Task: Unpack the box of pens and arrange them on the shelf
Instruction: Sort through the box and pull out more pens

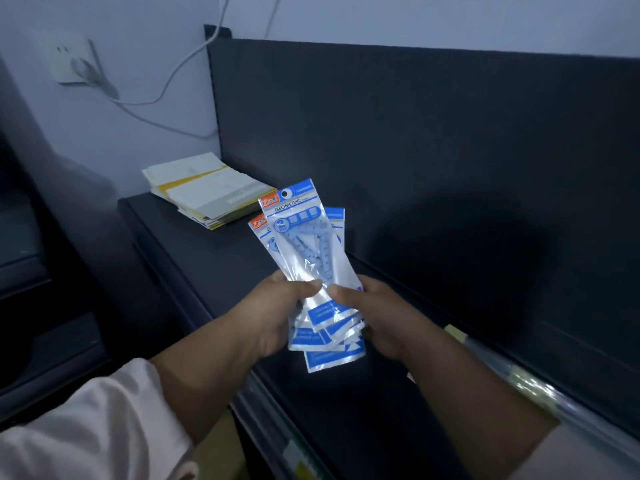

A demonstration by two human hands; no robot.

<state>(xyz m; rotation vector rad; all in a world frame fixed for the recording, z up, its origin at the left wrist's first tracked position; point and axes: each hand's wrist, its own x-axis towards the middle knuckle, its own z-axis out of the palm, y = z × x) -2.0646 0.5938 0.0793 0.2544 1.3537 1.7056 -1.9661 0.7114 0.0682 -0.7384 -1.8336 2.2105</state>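
Fanned blue-white ruler pkts (311, 258) above dark shelf (214, 258)

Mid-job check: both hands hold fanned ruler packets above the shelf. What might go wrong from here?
1. The glossy blue-and-white plastic packets are splayed, held only near their lower ends by the left hand and right hand; one may slip out.
2. The uneven stack of yellow-and-white paper pads sits at the far end of the dark shelf; packets pushed against it might shift it.
3. The front packet reads GEOMETRIC: possibly not pens.
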